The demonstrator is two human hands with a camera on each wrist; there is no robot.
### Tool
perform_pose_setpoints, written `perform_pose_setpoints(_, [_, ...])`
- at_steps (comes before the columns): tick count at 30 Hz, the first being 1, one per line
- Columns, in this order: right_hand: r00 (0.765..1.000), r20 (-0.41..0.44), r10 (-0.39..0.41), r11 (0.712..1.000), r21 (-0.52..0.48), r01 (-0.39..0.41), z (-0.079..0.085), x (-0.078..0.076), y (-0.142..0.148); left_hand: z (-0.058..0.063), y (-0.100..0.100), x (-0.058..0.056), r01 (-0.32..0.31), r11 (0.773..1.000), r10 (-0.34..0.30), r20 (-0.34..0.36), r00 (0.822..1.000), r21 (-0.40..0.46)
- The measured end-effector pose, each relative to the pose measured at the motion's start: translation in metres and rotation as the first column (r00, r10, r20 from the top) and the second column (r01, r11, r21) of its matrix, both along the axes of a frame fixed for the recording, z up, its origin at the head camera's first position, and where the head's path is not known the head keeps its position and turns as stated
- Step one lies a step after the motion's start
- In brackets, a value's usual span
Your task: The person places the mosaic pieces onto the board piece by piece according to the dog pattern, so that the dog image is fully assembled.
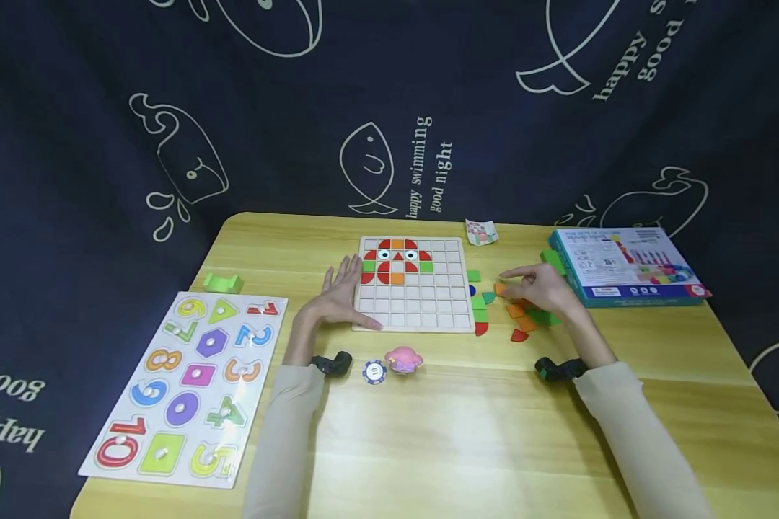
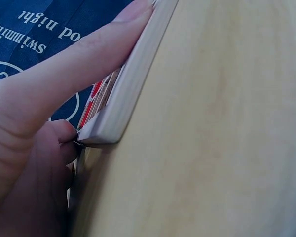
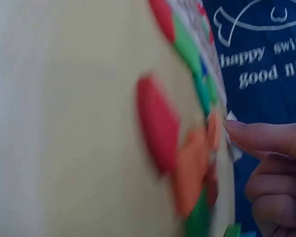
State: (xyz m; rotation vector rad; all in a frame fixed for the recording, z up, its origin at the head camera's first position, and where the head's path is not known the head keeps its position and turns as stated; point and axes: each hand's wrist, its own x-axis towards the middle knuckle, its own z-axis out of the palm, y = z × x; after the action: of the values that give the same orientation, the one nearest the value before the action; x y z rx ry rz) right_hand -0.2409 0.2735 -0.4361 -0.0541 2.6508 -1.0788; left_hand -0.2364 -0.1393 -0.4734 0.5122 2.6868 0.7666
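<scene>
A white grid board point(image 1: 415, 310) lies on the table, with red, orange, green and eye-marked tiles set in its upper left part. My left hand point(image 1: 334, 299) rests at its lower left corner. The fingers are spread beside the left edge; the thumb point(image 2: 98, 59) lies along the near edge. Right of the board, my right hand point(image 1: 539, 288) pinches an orange square tile point(image 1: 500, 288) between thumb and index finger, over the loose pieces. The other fingers are curled in the blurred right wrist view. Around it lie more orange tiles point(image 1: 526, 323), a red piece point(image 1: 519, 335) and green tiles point(image 1: 480, 310).
A number puzzle board point(image 1: 234, 346) lies at the left, below a green block point(image 1: 223, 283). A blue-edged box point(image 1: 630, 267) sits back right. Near the board's front are a poker chip point(image 1: 374, 372) and a pink toy point(image 1: 403, 360). A small picture card point(image 1: 481, 232) lies behind.
</scene>
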Motion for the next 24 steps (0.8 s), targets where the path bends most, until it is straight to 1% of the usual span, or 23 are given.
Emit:
perform_pose_setpoints(3, [0.998,0.054,-0.018,1.0,-0.005,0.019,-0.005,0.002,0.012,0.001,-0.003,-0.001,0.001,1.0,-0.001,-0.001,1.0,0.002])
perform_pose_setpoints(7, [0.999,0.039,-0.019,0.999,-0.028,0.02,-0.007,0.004,0.013,0.0,-0.004,-0.002,0.005,1.0,-0.005,-0.002,1.0,0.001])
perform_pose_setpoints(9, [1.0,0.023,0.001,0.999,-0.034,0.0,-0.006,0.008,0.008,0.0,-0.004,-0.002,0.004,1.0,-0.004,0.004,1.0,0.004])
perform_pose_setpoints(12, [0.998,0.037,0.045,0.998,-0.047,-0.043,-0.003,0.02,-0.004,0.0,-0.002,-0.001,0.002,1.0,-0.002,0.006,1.0,0.01])
perform_pose_setpoints(15, [0.994,0.072,0.081,0.995,-0.056,-0.077,-0.002,0.037,-0.016,0.001,0.0,0.0,0.001,1.0,-0.001,0.009,1.0,0.015])
perform_pose_setpoints(17, [0.994,0.069,0.09,0.995,-0.037,-0.088,-0.005,0.046,-0.023,0.001,0.0,0.0,0.002,1.0,-0.002,0.011,1.0,0.016])
perform_pose_setpoints(19, [0.994,0.049,0.093,0.996,-0.014,-0.093,-0.009,0.051,-0.027,0.001,0.001,0.0,0.0,1.0,0.0,0.014,1.0,0.019])
perform_pose_setpoints(21, [0.995,0.018,0.096,0.995,0.017,-0.097,-0.012,0.053,-0.029,0.001,0.001,0.0,0.0,1.0,-0.001,0.014,1.0,0.015])
perform_pose_setpoints(24, [0.997,0.013,0.08,0.996,0.046,-0.08,-0.014,0.054,-0.027,0.001,0.001,0.0,-0.002,1.0,0.001,0.017,1.0,0.018])
